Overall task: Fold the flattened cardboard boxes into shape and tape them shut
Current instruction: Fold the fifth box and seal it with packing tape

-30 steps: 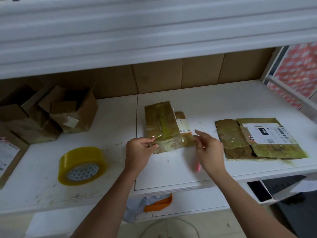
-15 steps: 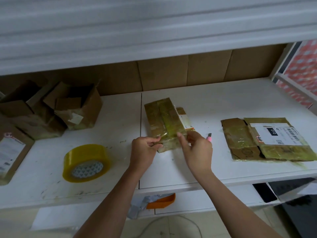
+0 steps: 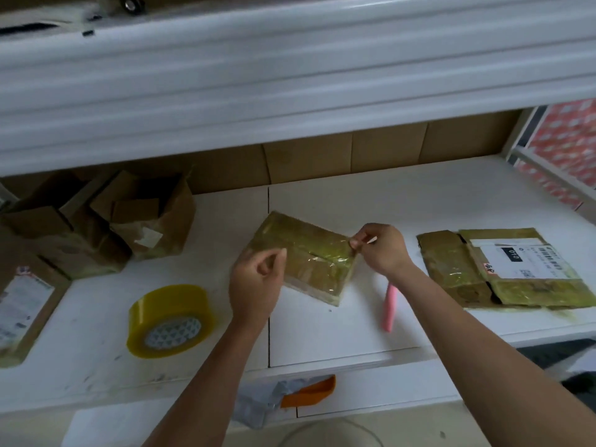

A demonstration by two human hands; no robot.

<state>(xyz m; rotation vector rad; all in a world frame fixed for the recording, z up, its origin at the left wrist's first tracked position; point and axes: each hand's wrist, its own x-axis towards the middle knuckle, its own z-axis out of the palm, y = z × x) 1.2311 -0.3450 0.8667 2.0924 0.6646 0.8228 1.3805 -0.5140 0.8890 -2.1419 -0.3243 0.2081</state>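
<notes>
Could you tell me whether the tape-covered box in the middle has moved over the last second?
Yes. The tape-covered box has turned clockwise; its long side, previously roughly along the table seam, now slants across it.

We see a parcel-packing workroom: white metal shelving, a yellow roll of packing tape, used brown cardboard boxes, a tape-covered flattened carton with a shipping label.

The left hand covers the near-left corner of the taped box. The right forearm hides the upper end of the pink knife. The labelled carton is cut off at the left edge, its print blurred.
</notes>
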